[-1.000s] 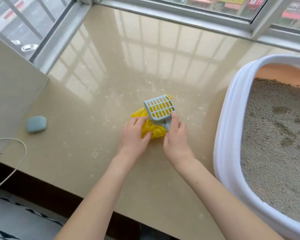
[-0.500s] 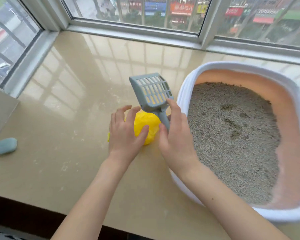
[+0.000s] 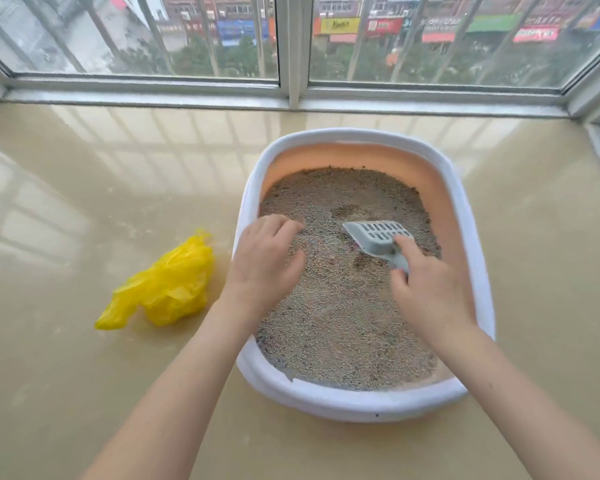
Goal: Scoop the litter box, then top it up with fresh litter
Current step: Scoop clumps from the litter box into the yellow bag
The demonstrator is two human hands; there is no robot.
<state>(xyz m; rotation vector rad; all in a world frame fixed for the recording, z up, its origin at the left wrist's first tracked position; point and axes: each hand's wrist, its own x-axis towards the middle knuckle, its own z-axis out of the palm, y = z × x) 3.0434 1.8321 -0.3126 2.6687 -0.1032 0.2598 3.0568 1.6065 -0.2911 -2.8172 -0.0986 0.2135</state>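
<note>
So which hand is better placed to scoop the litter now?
The right hand: it grips the grey slotted plastic scoop over the litter in the white-rimmed litter box. The left hand holds nothing.

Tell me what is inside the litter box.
The litter box holds grey litter with darker patches, and the scoop held by the right hand. Anything under the hands or litter is hidden.

- The bench (image 3: 66, 358) lies bare along its left and near edges, save the yellow bag (image 3: 167, 285) just left of the litter box (image 3: 343, 403).
- The box's raised rim walls off the litter (image 3: 343, 323).
- The window frame (image 3: 291, 95) closes the far edge.
</note>
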